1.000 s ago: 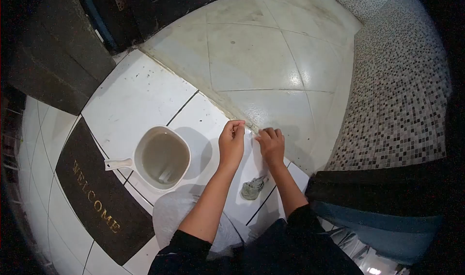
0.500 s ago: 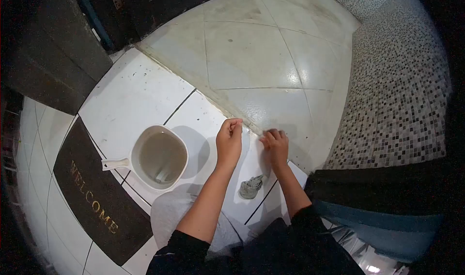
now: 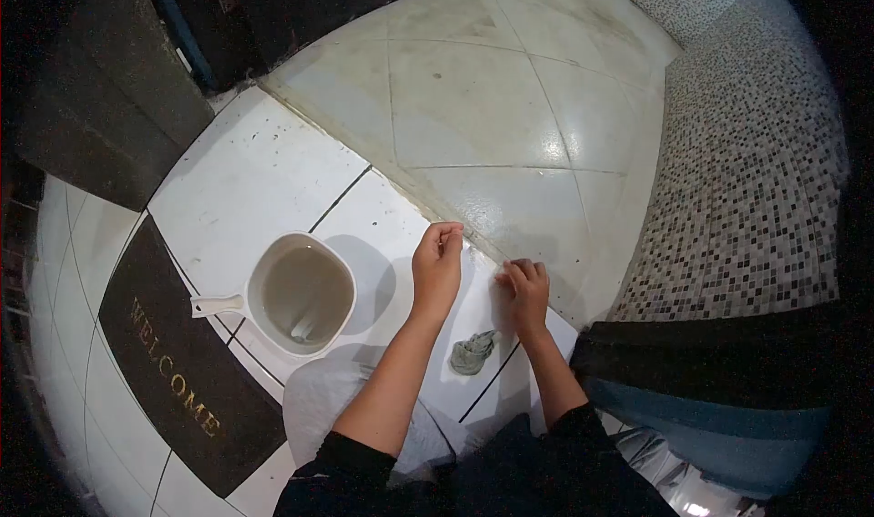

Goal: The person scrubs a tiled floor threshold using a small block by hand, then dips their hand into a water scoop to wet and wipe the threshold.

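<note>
My left hand [image 3: 438, 268] is closed, its fingers curled together close to the edge of the white tiled step. Whatever it may hold is hidden. My right hand [image 3: 526, 295] hovers low over the same step, right of the left hand, with bent fingers slightly apart and nothing visible in them. A crumpled grey-green cloth [image 3: 472, 353] lies on the white tile [image 3: 492, 385] just below and between my hands. To the left stands a white dipper [image 3: 350, 276] with a handle, holding cloudy water and a pale object that I cannot make out.
A dark doormat [image 3: 187, 362] lettered WELCOME lies at the left. Beyond the step edge spreads a stained, wet-looking tiled floor [image 3: 473, 107]. A mosaic wall [image 3: 746, 180] rises at the right, above dark and blue material [image 3: 710, 426]. Dark doors [image 3: 300, 16] stand at the back.
My left hand has shifted slightly right along the step edge. My right hand has drawn a little back toward me and to the right. The cloth and dipper stay put.
</note>
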Demonstrator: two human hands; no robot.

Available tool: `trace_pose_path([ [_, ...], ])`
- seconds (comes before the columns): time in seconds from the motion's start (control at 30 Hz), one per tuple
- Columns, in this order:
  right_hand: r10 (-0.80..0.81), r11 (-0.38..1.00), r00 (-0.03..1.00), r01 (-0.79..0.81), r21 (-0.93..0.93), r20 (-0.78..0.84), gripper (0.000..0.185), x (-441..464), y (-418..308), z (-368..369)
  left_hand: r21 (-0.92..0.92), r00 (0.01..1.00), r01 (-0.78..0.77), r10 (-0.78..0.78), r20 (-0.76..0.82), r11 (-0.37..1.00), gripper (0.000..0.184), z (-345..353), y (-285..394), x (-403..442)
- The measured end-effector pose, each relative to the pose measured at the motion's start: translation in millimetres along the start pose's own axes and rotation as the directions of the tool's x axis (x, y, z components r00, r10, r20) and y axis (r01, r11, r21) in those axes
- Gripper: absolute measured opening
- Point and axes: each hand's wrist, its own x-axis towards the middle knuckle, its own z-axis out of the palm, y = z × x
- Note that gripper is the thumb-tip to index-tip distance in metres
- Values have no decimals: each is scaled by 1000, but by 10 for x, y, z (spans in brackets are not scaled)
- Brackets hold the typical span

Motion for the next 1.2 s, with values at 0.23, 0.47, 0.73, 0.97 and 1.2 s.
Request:
trace_pose_path([
  [0.23,17,1000,998,-15,28,-60,24,313,-324,176,1,1000,30,-30,-9,1000,15,-27,20,-10],
  [0.47,91,995,995,-92,36,41,22,-119,-192,-67,-20,1000,24,-25,-11,1000,14,-26,21,-15],
  [0.73,72,993,993,-80,92,91,20,344,-477,246,32,999,-2,4,-40,999,15,-104,-66,40],
  [0.97,72,997,997,-72,15,41,20,-141,-425,-53,-24,1000,13,-13,-17,1000,15,-26,-7,7],
  [1.2,148,989,987,-147,-28,54,18,274,-451,122,-13,999,-21,20,-33,1000,14,-55,-2,5],
])
